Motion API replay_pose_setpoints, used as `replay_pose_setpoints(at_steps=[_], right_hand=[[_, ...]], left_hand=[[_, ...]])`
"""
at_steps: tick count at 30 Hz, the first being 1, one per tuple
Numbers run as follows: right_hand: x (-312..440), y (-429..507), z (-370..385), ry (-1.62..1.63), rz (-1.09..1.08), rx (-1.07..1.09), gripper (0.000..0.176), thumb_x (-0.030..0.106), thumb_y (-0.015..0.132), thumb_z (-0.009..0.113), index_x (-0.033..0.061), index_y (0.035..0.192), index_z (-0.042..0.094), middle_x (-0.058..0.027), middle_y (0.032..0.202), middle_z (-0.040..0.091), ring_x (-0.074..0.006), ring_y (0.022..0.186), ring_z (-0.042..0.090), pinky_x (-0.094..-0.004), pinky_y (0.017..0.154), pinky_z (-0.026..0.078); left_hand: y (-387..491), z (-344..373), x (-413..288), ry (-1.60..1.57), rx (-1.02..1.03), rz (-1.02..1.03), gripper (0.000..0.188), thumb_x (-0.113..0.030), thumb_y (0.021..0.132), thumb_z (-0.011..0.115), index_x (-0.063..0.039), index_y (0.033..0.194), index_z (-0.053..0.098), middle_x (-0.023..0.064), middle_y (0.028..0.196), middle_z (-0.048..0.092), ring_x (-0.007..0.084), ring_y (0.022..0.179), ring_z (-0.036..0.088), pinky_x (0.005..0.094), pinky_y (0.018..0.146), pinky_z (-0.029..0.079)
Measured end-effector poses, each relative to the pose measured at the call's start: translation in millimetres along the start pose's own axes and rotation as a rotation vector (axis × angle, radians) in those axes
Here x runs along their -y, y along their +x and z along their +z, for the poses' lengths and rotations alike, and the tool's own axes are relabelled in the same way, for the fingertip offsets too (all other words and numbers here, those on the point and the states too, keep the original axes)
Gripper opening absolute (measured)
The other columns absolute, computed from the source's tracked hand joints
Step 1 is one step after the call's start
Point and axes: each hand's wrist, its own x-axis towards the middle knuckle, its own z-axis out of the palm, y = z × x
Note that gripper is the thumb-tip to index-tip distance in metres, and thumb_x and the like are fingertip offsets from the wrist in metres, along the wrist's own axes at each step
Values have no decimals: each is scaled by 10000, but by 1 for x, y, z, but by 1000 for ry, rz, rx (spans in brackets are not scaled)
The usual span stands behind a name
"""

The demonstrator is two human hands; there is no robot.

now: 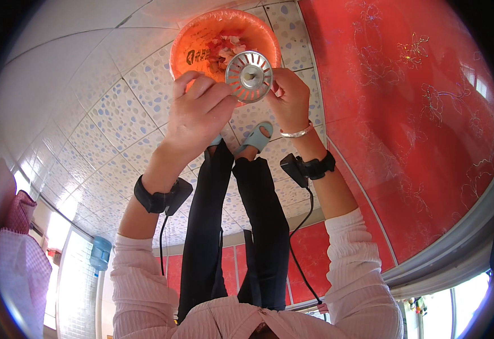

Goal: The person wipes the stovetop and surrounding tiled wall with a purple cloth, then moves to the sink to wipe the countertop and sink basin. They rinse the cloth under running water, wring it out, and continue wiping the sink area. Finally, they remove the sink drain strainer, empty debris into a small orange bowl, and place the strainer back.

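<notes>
A round metal sink strainer (242, 94) with radial slots and a small centre knob is held up over the near right part of an orange plastic-lined bin (178, 46). My right hand (288, 95) grips the strainer's right rim between thumb and fingers. Curled at the strainer's left edge is my left hand (202, 112); its fingertips are partly hidden, and whether they touch the rim is unclear. Crumpled pale and reddish scraps (226, 48) lie inside the bin.
Glossy red cabinet panels (370, 127) run along the right. Pebble-patterned floor tiles (120, 114) surround the bin. My feet in light blue slippers (257, 137) stand just below it. A cable hangs from the black band on each wrist. A blue water jug (100, 253) appears at lower left.
</notes>
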Motion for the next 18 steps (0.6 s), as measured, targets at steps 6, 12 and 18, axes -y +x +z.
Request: replay_pose_setpoints(at_steps=[6, 12, 18], right_hand=[[-9, -2, -1, -63, 56, -29, 235, 36, 691, 768, 46, 902, 666, -64, 741, 609, -159, 571, 542, -263, 524, 439], [0, 2, -5, -12, 72, -36, 216, 38, 703, 760, 39, 895, 660, -65, 710, 579, -161, 567, 528, -274, 520, 428], [10, 6, -4, 24, 82, -16, 218, 56, 702, 765, 42, 895, 665, -58, 694, 569, -156, 560, 522, -268, 513, 424]], left_hand=[[8, -40, 10, -149, -105, -124, 188, -30, 627, 747, -120, 746, 633, -19, 815, 594, 202, 811, 558, 363, 865, 388], [17, -37, 5, -90, 44, -80, 196, -79, 634, 747, -131, 805, 665, -32, 845, 572, 180, 828, 543, 347, 893, 379], [9, -5, -2, 9, 17, -1, 247, -103, 610, 760, -130, 845, 689, -31, 765, 538, 151, 765, 522, 346, 870, 378]])
